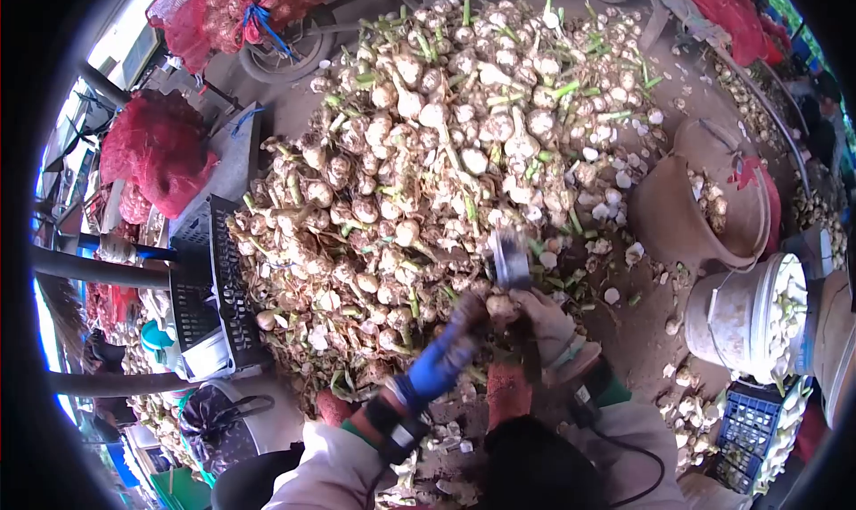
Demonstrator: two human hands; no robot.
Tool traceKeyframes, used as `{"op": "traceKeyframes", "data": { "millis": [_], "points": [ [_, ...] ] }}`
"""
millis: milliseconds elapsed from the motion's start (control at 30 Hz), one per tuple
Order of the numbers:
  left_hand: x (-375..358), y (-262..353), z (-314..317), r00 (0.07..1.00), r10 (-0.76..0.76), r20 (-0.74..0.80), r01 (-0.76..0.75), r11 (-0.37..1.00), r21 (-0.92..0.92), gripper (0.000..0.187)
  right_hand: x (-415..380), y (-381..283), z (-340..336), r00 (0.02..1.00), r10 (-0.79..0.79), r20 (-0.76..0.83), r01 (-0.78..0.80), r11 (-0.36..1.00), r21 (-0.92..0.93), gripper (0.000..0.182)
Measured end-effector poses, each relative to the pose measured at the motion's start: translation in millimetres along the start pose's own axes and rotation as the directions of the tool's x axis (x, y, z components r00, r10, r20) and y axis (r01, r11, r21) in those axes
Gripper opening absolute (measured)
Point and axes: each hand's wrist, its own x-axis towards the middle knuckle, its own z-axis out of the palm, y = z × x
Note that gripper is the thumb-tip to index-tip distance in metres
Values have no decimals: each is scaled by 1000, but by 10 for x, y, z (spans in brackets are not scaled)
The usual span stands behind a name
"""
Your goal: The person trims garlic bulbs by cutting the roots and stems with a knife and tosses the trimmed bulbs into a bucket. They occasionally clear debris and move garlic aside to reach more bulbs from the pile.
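A large heap of garlic bulbs (pixel 410 153) with cut green stems and loose skins lies in front of me. My left hand (pixel 446 354), in a blue glove with dark, dirty fingertips, is closed at the side of one garlic bulb (pixel 501 308); motion blurs its fingers. My right hand (pixel 548 332), in a pale glove, is closed round a knife whose wide metal blade (pixel 511 260) points away from me. The knife's handle is hidden in the hand. That bulb sits between my two hands, near the base of the blade.
Right of the heap are a tan bucket (pixel 655 211), a white bucket (pixel 727 318) topped with pale garlic pieces, and a blue crate (pixel 744 434). To the left stand a black crate (pixel 217 287) and a red mesh sack (pixel 156 149). A wheel (pixel 285 60) is behind the heap.
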Motion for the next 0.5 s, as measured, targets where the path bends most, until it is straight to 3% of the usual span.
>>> {"op": "traceKeyframes", "data": {
  "millis": [33, 67, 100, 133, 167, 200, 233, 267, 300, 333, 367, 433, 467, 500],
  "points": [
    [12, 92, -18, 979, -190, 71, 189, 982, 18, 60, -2, -3, -12, 995, -28, 100, 42, 989, -141, 26],
    [66, 222, -29, 922, -359, 142, 355, 933, 53, 56, -114, -6, 178, 994, -109, 32, 113, 945, -305, 27],
    [130, 385, 179, 803, -588, -100, 595, 775, 215, 42, -167, 34, 259, 933, -313, 175, 355, 735, -578, 27],
    [158, 285, 192, 881, -463, -97, 472, 843, 257, 30, -226, 62, 295, 822, -437, 366, 542, 398, -740, 27],
    [142, 189, 212, 895, -397, -205, 437, 873, 217, 30, -249, -38, 307, 737, -478, 477, 591, 114, -799, 26],
    [132, 98, 203, 892, -330, -308, 397, 899, 186, 30, -256, -198, 297, 709, -487, 510, 533, -103, -840, 23],
    [153, -6, 44, 947, -228, -225, 289, 911, 295, 35, -187, -284, 213, 732, -548, 406, 415, -114, -903, 20],
    [167, -345, -95, 963, 128, -237, -12, 899, 438, 34, -72, -322, 74, 734, -608, 303, 294, -117, -949, 18],
    [232, -257, -3, 942, 121, -315, 9, 925, 380, 36, 104, -306, -167, 688, -669, 282, 83, -314, -946, 15],
    [291, -113, 89, 914, 110, -390, 22, 947, 319, 38, 112, -327, -222, 624, -698, 352, 84, -387, -918, 13],
    [322, -16, 129, 914, 125, -387, 8, 946, 325, 38, -11, -347, -49, 576, -684, 448, 210, -406, -889, 10],
    [268, 83, 165, 907, 32, -420, 166, 889, 426, 34, -357, -306, 409, 509, -568, 646, 412, -498, -763, 13],
    [227, -363, -290, 979, 145, -146, 98, 296, 950, 33, -484, -271, 531, 555, -442, 704, 463, -539, -703, 19],
    [243, -595, -464, 979, 136, -153, 54, 549, 834, 34, -452, -155, 538, 507, -406, 760, 429, -646, -631, 21]
  ]
}}
